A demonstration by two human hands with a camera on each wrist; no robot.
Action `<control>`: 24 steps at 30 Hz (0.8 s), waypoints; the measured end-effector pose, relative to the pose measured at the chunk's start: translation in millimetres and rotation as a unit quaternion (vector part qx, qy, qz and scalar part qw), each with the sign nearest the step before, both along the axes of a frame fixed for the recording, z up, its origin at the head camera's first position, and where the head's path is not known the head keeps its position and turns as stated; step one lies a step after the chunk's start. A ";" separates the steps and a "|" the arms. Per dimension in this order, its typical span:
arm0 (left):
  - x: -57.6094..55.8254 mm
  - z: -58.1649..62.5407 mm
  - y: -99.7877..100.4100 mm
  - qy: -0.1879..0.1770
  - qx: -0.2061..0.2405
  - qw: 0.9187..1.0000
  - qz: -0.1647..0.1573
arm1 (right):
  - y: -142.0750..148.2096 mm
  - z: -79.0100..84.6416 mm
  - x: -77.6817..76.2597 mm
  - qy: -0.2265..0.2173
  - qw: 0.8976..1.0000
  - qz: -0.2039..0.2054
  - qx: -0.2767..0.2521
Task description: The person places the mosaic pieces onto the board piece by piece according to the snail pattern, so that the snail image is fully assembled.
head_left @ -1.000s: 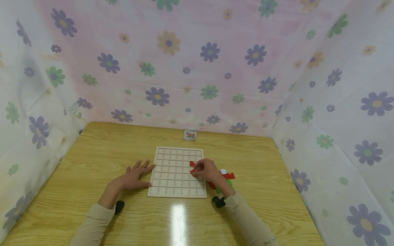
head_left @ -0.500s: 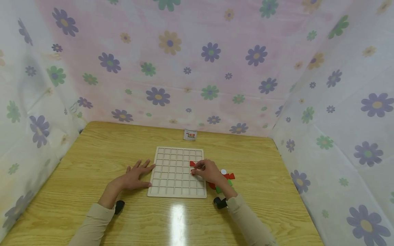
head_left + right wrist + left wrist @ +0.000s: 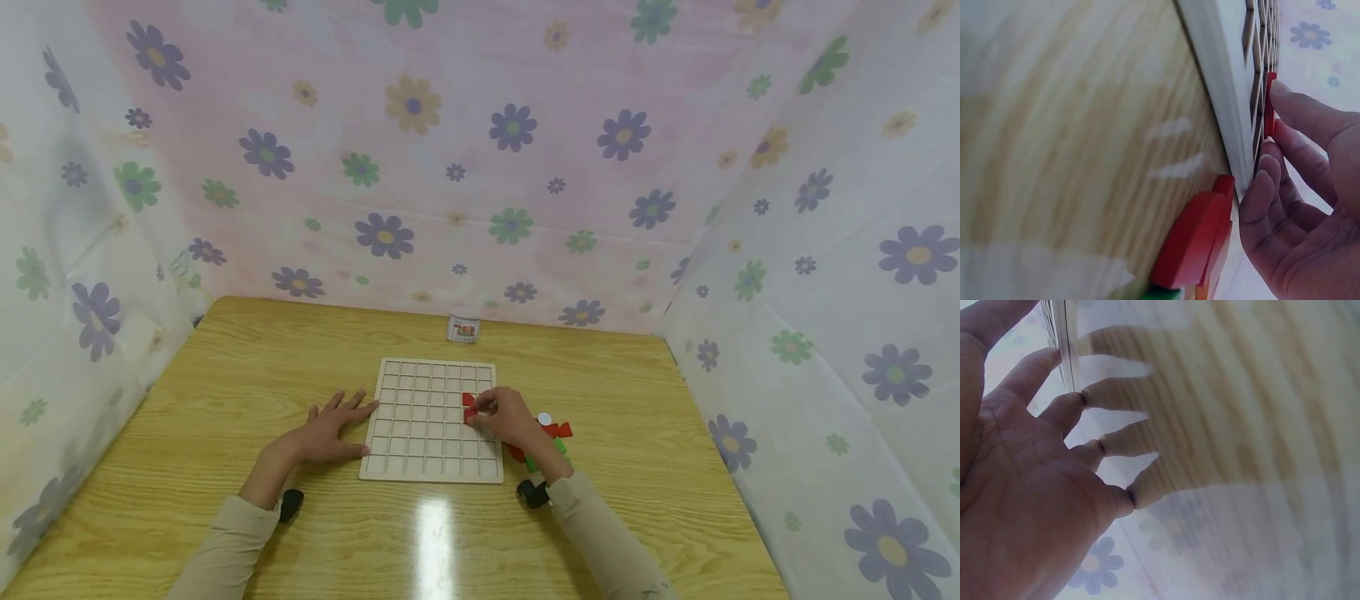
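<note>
Head view: a pale gridded board [image 3: 412, 437] lies flat on the counter [image 3: 285, 350] before the person. The left hand [image 3: 326, 433] has its fingers spread, with a fingertip and the thumb against the board's left edge, probably to steady it. The right hand [image 3: 510, 417] pinches a red tile [image 3: 469, 415] between thumb and forefinger, over a square toward the right side of the grid. Directly beyond that tile, another red piece [image 3: 468, 398] occupies the next square. Just off the board's right edge lies a loose pile with a white disc [image 3: 544, 419] and green pieces [image 3: 532, 463], partly behind the right wrist; that spot likely puts it within short reach. A small printed card [image 3: 463, 330] lies beyond the board, perhaps so its picture can be seen.

Left wrist view: fingertips rest on the counter, one touching the board's side; the palm holds nothing, which suits bracing.

Right wrist view: thumb and forefinger are at opposite ends of the red tile, a grip that seems meant for lining it up with the square. Whether it sits fully down I cannot tell. A curved red piece [image 3: 1191, 244] lies close beside the board.
</note>
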State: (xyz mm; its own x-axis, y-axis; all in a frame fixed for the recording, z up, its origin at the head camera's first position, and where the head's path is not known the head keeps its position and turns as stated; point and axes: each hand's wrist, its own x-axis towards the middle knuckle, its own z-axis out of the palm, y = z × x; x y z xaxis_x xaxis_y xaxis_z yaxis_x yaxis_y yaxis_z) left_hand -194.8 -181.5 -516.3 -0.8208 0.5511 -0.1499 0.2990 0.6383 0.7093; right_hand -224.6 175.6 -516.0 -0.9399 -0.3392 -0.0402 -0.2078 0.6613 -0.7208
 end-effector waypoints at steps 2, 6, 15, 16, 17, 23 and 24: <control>0.0 -0.1 0.1 0.000 0.000 1.000 0.000 | -1.2 -0.2 -0.5 0.004 1.000 -0.003 -0.001; -0.2 -0.5 -0.4 0.001 -0.004 1.000 0.000 | -2.5 -1.6 -1.1 0.011 1.000 -0.010 -0.006; -1.1 -1.3 0.0 0.002 -0.009 1.000 0.000 | -5.3 -1.3 0.3 0.034 0.999 -0.019 -0.015; -1.2 -1.4 0.1 0.003 -0.009 1.000 0.000 | -5.7 -1.3 0.3 0.034 0.999 -0.019 -0.015; -1.1 -1.4 0.2 0.002 -0.010 1.000 0.001 | -5.9 -1.6 0.2 0.035 0.999 -0.019 -0.015; 0.1 1.6 0.8 0.001 -0.011 1.000 0.001 | -5.8 -3.2 -0.6 0.031 0.999 -0.008 -0.018; 0.2 1.9 0.8 0.001 -0.011 1.000 0.001 | -5.8 -2.7 -0.5 0.029 0.999 -0.006 -0.017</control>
